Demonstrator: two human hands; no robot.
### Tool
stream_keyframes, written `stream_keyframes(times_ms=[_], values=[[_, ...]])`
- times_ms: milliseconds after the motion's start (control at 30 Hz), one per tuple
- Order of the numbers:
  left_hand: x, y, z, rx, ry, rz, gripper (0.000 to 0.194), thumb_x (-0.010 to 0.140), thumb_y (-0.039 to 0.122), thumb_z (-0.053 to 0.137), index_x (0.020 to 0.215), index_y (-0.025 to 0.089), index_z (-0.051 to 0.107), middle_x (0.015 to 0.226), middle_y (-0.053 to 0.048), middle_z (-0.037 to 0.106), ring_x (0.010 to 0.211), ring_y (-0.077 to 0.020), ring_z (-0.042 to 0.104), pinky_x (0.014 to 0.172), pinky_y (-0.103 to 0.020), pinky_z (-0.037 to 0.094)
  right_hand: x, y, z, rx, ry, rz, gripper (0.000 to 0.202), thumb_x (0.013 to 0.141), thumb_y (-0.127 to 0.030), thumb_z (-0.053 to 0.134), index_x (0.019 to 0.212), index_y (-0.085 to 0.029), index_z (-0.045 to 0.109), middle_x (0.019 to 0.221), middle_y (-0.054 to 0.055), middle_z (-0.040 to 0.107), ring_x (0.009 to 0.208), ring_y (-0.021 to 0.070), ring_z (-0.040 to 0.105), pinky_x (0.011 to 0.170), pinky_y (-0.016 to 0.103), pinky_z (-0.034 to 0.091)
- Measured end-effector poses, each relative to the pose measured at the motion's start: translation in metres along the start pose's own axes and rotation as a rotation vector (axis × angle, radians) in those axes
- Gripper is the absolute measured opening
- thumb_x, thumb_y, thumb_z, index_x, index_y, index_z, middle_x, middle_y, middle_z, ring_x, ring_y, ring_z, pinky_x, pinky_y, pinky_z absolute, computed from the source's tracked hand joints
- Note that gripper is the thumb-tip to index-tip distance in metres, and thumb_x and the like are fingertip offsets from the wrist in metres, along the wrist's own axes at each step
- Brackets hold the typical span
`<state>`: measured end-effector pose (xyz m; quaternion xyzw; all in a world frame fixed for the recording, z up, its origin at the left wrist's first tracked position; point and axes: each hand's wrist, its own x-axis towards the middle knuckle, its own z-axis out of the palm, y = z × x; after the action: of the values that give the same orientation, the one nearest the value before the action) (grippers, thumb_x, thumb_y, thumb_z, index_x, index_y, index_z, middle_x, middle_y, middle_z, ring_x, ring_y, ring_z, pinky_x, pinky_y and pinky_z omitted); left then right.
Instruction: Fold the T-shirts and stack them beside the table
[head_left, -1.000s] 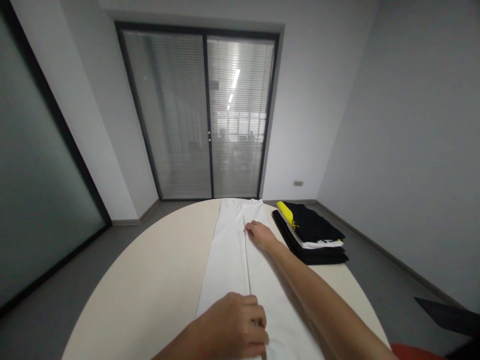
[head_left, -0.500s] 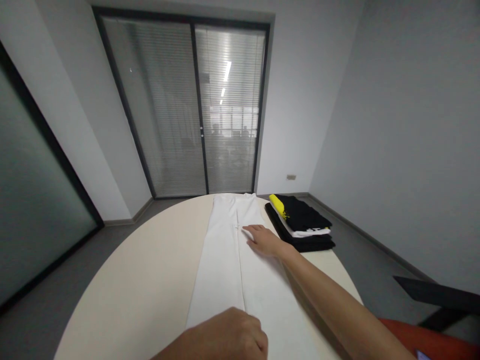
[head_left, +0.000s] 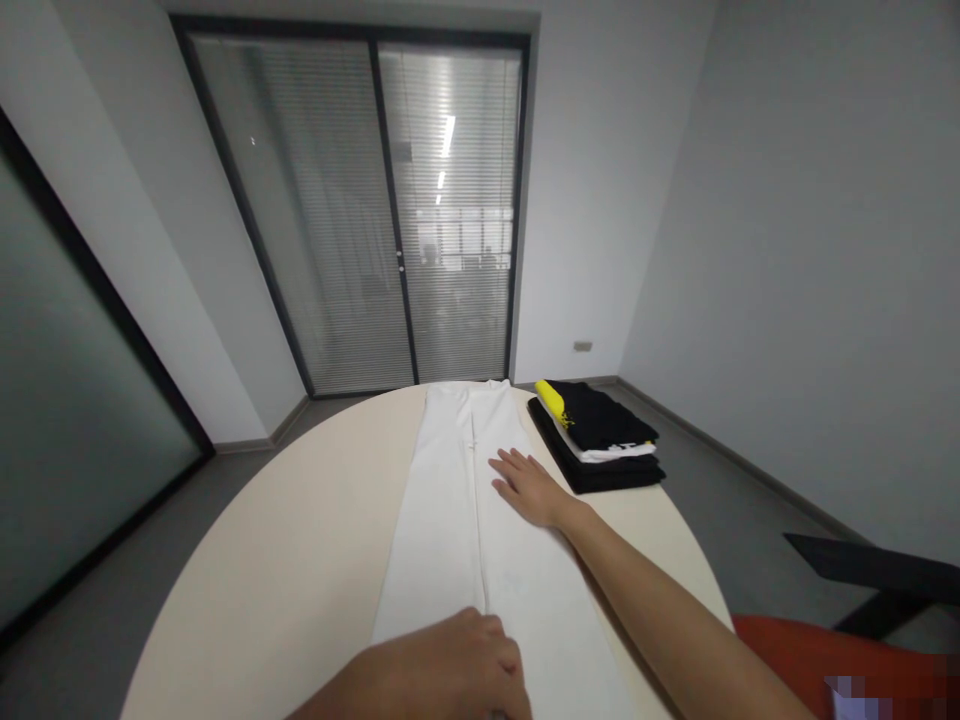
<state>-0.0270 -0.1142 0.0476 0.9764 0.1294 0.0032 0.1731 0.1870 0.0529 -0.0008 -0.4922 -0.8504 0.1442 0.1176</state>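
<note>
White garment looks soft, limp: right hand flat open at 12, left hand curled, pressing 6 o'clock end; grip edges.

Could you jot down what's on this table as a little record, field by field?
surface: round cream table
main item: long white folded garment lying lengthwise along the table
left hand: knuckles bent, resting on the garment's near end
right hand: flat, fingers spread, on the garment's right half
beside it: stack of folded black clothes with a yellow piece, to the right
</note>
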Motion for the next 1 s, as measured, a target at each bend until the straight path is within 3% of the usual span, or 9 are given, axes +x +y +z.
stream_keyframes(times_ms=[167,367,433,567,667,733,800,867,1000], values=[[-0.004,-0.007,-0.005,-0.114,0.004,-0.058,0.019,0.085,0.023,0.074,0.103,0.024,0.071,0.099,-0.002,0.067,0.096,-0.0192,0.06,0.088,-0.029,0.041,0.014,0.005,-0.003,-0.02,-0.031,0.004,0.062,0.103,-0.054,0.027,0.154,-0.022,0.036,0.164,0.01,0.023,0.153,0.0296,0.014,0.122,0.051,0.012],[-0.012,-0.014,-0.014,-0.224,0.16,-0.247,0.033,0.074,0.03,0.082,0.104,0.026,0.071,0.11,-0.003,0.064,0.105,-0.0218,0.057,0.091,-0.032,0.042,0.035,0.009,-0.004,-0.058,0.02,0.019,0.058,0.104,-0.05,0.029,0.152,-0.021,0.041,0.163,0.011,0.029,0.151,0.0286,0.021,0.121,0.05,0.015],[-0.016,-0.014,-0.016,-0.258,0.088,-0.296,0.036,0.069,0.023,0.083,0.103,0.024,0.069,0.105,-0.002,0.065,0.099,-0.0207,0.059,0.084,-0.028,0.045,0.036,0.007,-0.005,-0.092,0.058,0.013,0.054,0.104,-0.047,0.031,0.149,-0.02,0.045,0.16,0.012,0.034,0.149,0.0281,0.026,0.12,0.048,0.019],[-0.019,-0.006,-0.018,-0.295,-0.165,-0.428,0.024,0.069,0.01,0.07,0.089,0.023,0.069,0.076,0.003,0.064,0.06,-0.0122,0.053,0.056,-0.021,0.038,0.029,-0.005,-0.006,-0.235,0.131,0.006,0.044,0.103,-0.038,0.036,0.137,-0.02,0.056,0.145,0.015,0.053,0.133,0.0294,0.045,0.111,0.045,0.033],[-0.013,0.003,-0.015,-0.173,-0.174,-0.461,0.007,0.075,0.015,0.068,0.073,0.022,0.067,0.058,0.004,0.056,0.046,-0.0109,0.042,0.048,-0.022,0.028,0.019,-0.015,-0.007,-0.303,0.124,0.01,0.039,0.102,-0.031,0.037,0.131,-0.021,0.06,0.13,0.017,0.061,0.119,0.0307,0.053,0.1,0.044,0.041],[-0.008,0.007,-0.012,-0.117,-0.193,-0.462,0.009,0.078,0.02,0.069,0.069,0.021,0.066,0.054,0.003,0.054,0.043,-0.0111,0.039,0.046,-0.023,0.024,0.01,-0.019,-0.009,-0.291,0.106,-0.013,0.04,0.102,-0.029,0.036,0.133,-0.019,0.059,0.131,0.017,0.06,0.118,0.0303,0.053,0.099,0.042,0.042],[-0.005,0.007,-0.008,-0.105,-0.187,-0.479,0.003,0.08,0.025,0.069,0.078,0.022,0.069,0.057,0.002,0.059,0.044,-0.0129,0.044,0.045,-0.023,0.023,0.002,-0.023,-0.013,-0.238,0.091,-0.068,0.04,0.101,-0.026,0.037,0.133,-0.019,0.059,0.133,0.017,0.059,0.121,0.0289,0.052,0.101,0.04,0.041],[-0.004,0.005,-0.004,-0.102,-0.16,-0.49,0.014,0.082,0.025,0.067,0.096,0.024,0.07,0.065,0.001,0.066,0.049,-0.0151,0.052,0.046,-0.022,0.025,-0.007,-0.025,-0.02,-0.159,0.075,-0.14,0.038,0.099,-0.025,0.04,0.127,-0.019,0.064,0.129,0.015,0.062,0.119,0.0268,0.053,0.101,0.038,0.04],[-0.007,-0.002,-0.002,-0.129,-0.1,-0.416,0.02,0.08,0.02,0.067,0.099,0.026,0.07,0.077,0.001,0.071,0.057,-0.0149,0.058,0.053,-0.022,0.031,-0.024,-0.033,-0.034,0.088,-0.051,-0.201,0.024,0.09,-0.03,0.058,0.103,-0.017,0.074,0.1,0.009,0.071,0.091,0.0196,0.062,0.083,0.029,0.046]])
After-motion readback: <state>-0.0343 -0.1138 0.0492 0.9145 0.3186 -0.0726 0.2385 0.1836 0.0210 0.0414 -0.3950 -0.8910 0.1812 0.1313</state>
